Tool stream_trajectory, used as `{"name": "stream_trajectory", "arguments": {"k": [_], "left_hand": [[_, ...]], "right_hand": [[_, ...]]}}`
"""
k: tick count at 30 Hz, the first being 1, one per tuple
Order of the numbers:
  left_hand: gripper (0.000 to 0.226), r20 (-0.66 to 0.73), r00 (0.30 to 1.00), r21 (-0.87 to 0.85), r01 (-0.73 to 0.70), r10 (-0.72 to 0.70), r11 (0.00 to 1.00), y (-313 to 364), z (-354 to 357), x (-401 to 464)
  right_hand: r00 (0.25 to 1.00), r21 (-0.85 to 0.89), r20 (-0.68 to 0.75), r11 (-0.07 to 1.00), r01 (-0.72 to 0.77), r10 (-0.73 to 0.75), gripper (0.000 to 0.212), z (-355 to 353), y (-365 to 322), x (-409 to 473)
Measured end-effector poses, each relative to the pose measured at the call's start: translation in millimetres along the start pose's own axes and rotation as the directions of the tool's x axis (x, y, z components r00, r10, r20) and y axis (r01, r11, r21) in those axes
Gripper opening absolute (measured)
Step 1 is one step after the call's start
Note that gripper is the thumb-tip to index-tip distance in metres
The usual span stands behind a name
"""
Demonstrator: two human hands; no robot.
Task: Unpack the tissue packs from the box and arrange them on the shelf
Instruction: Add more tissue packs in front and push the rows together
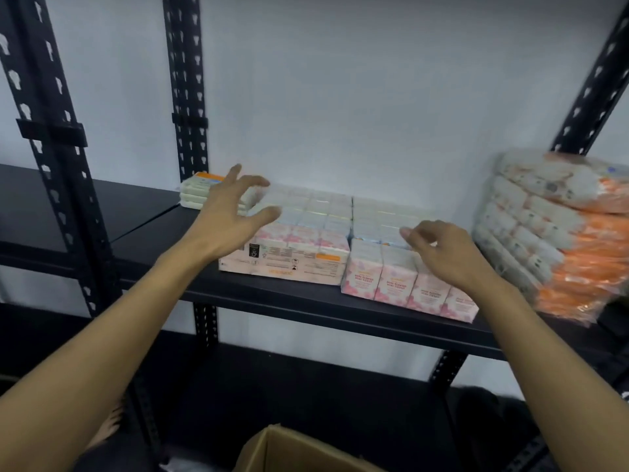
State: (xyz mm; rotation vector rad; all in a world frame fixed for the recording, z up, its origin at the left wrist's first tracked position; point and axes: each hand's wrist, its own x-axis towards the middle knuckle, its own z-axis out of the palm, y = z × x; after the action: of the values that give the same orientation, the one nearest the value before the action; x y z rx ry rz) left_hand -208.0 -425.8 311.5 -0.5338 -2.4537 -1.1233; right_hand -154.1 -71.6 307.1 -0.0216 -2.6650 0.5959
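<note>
Pink tissue packs [405, 284] lie on the shelf [272, 298] under both hands' spread, empty fingers [258, 212].

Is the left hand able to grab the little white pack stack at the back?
Probably yes. The left hand hovers open just in front of the white packs, with nothing between them.
</note>
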Motion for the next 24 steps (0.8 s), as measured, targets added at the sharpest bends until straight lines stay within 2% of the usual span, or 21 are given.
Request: {"name": "stream_trajectory", "arguments": {"k": [2, 4, 6, 9, 11, 14, 17, 21, 24], "left_hand": [[0.047, -0.004, 0.998, 0.058, -0.061, 0.061, 0.996, 20.0, 14.1, 15.3], [0.051, 0.053, 0.995, 0.204, -0.097, 0.088, 0.974, 30.0, 34.5, 33.9], [0.058, 0.105, 0.994, 0.350, -0.068, 0.033, 0.934, 23.0, 56.8, 47.7], [0.080, 0.225, 0.963, 0.504, 0.013, -0.146, 0.863, 1.2, 82.0, 48.5], [0.092, 0.244, 0.956, 0.572, -0.006, -0.162, 0.820, -3.7, 89.5, 43.1], [0.092, 0.196, 0.978, 0.602, -0.060, -0.075, 0.796, -3.3, 91.1, 35.0], [0.085, 0.092, 0.994, 0.606, -0.108, 0.066, 0.788, -4.3, 92.7, 17.3], [0.060, -0.090, 0.938, 0.551, -0.232, 0.333, 0.802, -21.5, 108.3, -19.5], [0.053, -0.100, 0.919, 0.530, -0.275, 0.381, 0.802, -38.4, 118.3, -35.7]], "right_hand": [[0.997, -0.081, -0.073, 0.996, -0.042, 0.036, 0.056, 12.6, -0.1, 12.3], [0.994, -0.168, -0.041, 0.980, -0.105, 0.099, 0.058, 29.0, 1.0, 18.5], [0.991, -0.222, 0.008, 0.966, -0.130, 0.136, 0.065, 38.5, 4.4, 18.6], [0.987, -0.248, 0.062, 0.961, -0.126, 0.145, 0.070, 37.0, 5.7, 18.0], [0.985, -0.256, 0.084, 0.959, -0.123, 0.149, 0.071, 37.2, 7.3, 18.6], [0.988, -0.263, 0.074, 0.958, -0.114, 0.138, 0.072, 40.0, 8.9, 19.1], [0.990, -0.270, 0.057, 0.957, -0.107, 0.127, 0.074, 41.6, 10.1, 18.9], [0.995, -0.281, 0.040, 0.956, -0.080, 0.095, 0.072, 41.9, 10.2, 12.6], [0.995, -0.292, 0.050, 0.954, -0.068, 0.086, 0.070, 40.4, 7.7, 8.5]]}}
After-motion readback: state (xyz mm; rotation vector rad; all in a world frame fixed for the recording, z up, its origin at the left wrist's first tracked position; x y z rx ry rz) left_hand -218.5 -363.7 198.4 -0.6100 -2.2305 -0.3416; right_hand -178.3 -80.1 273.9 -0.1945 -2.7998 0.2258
